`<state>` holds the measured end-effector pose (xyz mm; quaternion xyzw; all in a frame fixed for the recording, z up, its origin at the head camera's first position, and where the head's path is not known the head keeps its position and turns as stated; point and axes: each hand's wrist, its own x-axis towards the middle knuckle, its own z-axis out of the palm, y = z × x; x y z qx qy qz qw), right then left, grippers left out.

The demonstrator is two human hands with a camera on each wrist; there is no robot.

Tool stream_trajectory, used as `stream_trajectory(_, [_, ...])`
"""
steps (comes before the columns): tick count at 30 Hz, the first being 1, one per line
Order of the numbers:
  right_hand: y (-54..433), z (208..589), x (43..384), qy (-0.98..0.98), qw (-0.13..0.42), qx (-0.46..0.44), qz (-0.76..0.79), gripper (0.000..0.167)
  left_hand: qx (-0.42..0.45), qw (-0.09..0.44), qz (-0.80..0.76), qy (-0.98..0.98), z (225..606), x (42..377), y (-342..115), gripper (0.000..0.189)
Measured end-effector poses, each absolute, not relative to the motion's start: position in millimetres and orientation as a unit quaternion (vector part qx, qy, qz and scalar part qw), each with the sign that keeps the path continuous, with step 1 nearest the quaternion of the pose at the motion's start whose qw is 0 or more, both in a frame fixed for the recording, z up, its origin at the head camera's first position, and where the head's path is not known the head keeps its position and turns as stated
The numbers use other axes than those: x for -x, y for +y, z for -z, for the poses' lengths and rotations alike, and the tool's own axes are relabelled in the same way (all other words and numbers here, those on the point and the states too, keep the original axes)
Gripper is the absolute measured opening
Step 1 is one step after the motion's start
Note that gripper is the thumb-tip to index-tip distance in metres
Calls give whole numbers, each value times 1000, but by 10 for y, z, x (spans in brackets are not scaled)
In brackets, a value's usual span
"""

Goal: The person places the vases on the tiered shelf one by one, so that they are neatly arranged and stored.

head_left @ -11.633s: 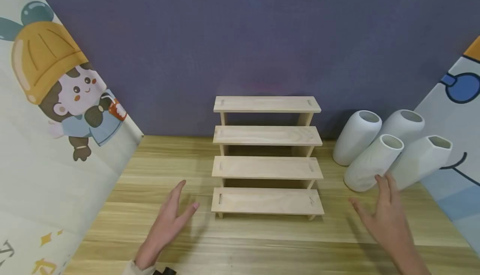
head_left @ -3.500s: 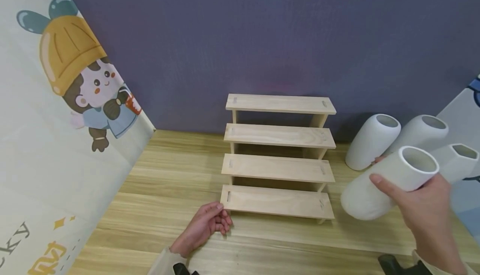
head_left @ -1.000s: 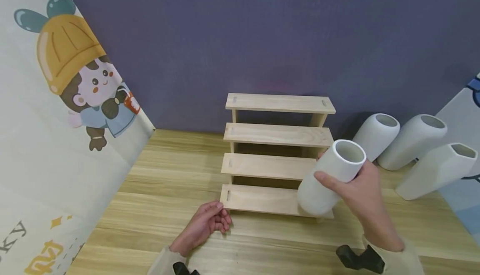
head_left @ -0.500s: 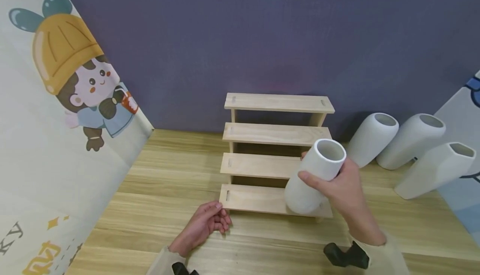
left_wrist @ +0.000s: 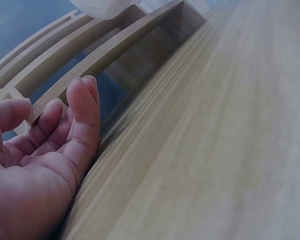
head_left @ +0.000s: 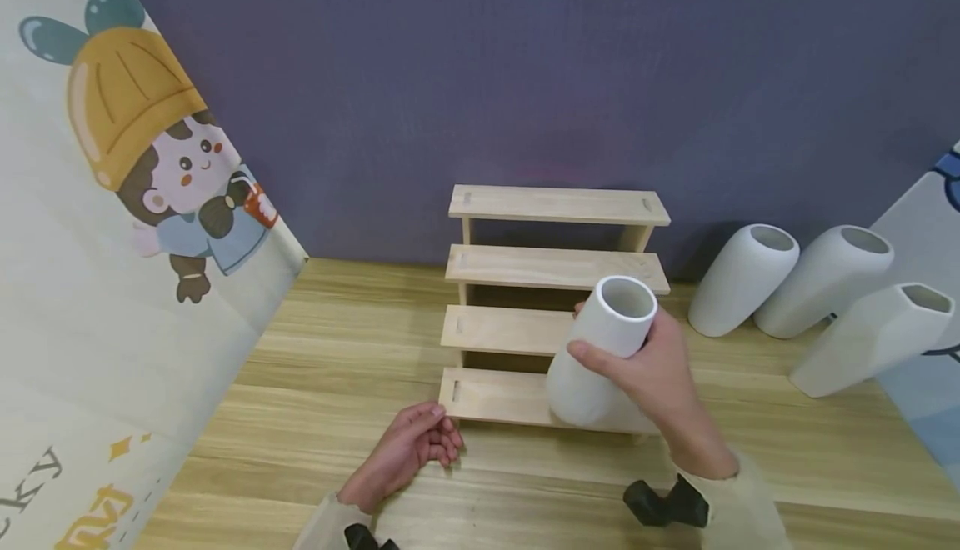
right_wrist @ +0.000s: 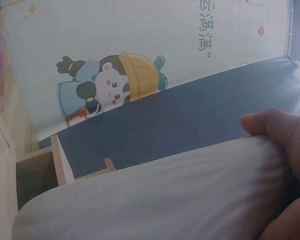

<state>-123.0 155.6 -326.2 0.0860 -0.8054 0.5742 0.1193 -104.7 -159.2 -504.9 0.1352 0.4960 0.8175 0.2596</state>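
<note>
A pale wooden stepped shelf (head_left: 498, 396) stands against the back wall, with its narrow steps rising away from me. My left hand (head_left: 412, 446) pinches the left front corner of the lowest step. Thumb on top and fingers beneath show in the left wrist view, where the hand (left_wrist: 45, 172) lies at table level. My right hand (head_left: 667, 371) grips a tall white vase (head_left: 581, 387) round its upper body, thumb in front, far fingers mostly hidden. The vase is tilted, mouth up, over the lowest step's right half. Whether its base touches the step, I cannot tell.
To the right stand two round white vases (head_left: 742, 283) (head_left: 821, 287) and a faceted white vase (head_left: 870, 346). A dark blue wall (head_left: 555, 75) rises behind the shelf. Printed panels flank the wooden tabletop (head_left: 300, 417) on both sides.
Earlier, the vase stood among the others at the right; my right hand has lifted it and carried it left over the lowest step. My left hand has come to the shelf's corner and stayed.
</note>
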Motion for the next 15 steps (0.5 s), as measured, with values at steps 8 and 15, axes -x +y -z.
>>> stream_trajectory(8, [1249, 3335, 1084, -798, 125, -81, -584, 52, -142, 272, -812, 496, 5086, 974, -1793, 32])
stream_trajectory(15, [1150, 3355, 1123, -796, 116, -93, -587, 53, -132, 274, -812, 498, 5088, 975, -1792, 32])
